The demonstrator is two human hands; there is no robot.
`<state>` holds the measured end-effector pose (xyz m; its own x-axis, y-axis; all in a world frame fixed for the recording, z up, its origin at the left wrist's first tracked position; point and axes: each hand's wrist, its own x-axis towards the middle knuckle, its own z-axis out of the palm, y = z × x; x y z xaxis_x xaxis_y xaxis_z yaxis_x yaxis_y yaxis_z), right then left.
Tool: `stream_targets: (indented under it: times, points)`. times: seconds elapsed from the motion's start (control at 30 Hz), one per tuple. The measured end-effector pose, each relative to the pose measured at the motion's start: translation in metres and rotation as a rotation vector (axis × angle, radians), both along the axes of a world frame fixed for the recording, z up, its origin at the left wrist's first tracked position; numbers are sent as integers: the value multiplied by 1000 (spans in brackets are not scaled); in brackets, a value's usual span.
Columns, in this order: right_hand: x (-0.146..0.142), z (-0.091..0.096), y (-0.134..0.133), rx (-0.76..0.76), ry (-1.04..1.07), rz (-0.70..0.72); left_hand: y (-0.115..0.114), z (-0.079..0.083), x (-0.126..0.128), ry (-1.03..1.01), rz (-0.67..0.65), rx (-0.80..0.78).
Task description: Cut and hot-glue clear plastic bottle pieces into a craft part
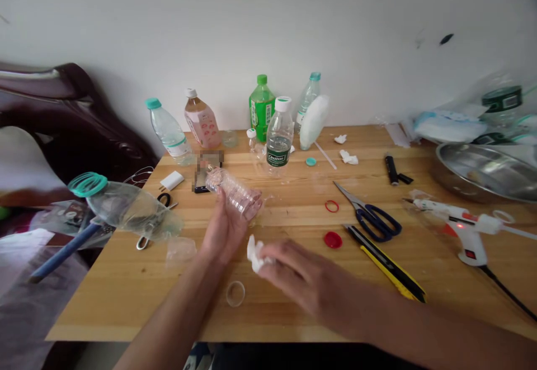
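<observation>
My left hand [226, 227] is closed around a small clear plastic bottle [235, 191], ribbed along its side and tilted above the table. Between the fingers of my right hand [310, 275] is a crumpled white tissue [255, 254], just below and to the right of that bottle. A clear plastic ring [235, 293] lies on the wood near my left wrist. Right of my hands are a red cap [333, 240], a red band [331, 206], blue-handled scissors [373, 216] and a yellow utility knife [390, 266].
Several bottles stand along the wall, among them a Cestbon bottle [279, 141] and a green bottle [262, 107]. A large cut bottle [130, 208] lies left. At right are a glue gun [465, 224], its light lit, and a metal basin [453, 177]. Tissue scraps [348, 157] lie at the back.
</observation>
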<state>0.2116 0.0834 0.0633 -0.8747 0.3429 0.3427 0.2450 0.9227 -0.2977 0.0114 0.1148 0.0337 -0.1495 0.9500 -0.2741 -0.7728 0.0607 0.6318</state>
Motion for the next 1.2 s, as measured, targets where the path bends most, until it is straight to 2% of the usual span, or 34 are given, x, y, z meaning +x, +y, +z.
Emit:
stream_targets:
  times: [0.1, 0.2, 0.3, 0.4, 0.53, 0.73, 0.83, 1.0, 1.2]
  points:
    - [-9, -1, 31, 201, 120, -51, -2, 0, 1, -7, -57, -7]
    - [-19, -17, 55, 403, 91, 6, -4, -1, 3, -34, -123, 18]
    - [-28, -30, 62, 539, -30, -47, -5, -4, 5, -56, -187, 34]
    - [-32, -29, 61, 628, -131, -82, -5, -6, 5, -68, -221, 50]
    - [-33, -23, 65, 687, -105, 8, -4, -9, 4, -72, -271, 86]
    - [-30, -26, 73, 766, -1, 63, -4, -10, 5, -46, -297, 102]
    - [-27, -24, 75, 791, 22, 95, -4, -5, 9, -26, -245, 109]
    - [-26, -18, 77, 848, 80, 103, -8, 3, 21, 20, -72, 149]
    - [-18, -6, 76, 874, 105, 121, -8, 7, 16, -3, -55, 107]
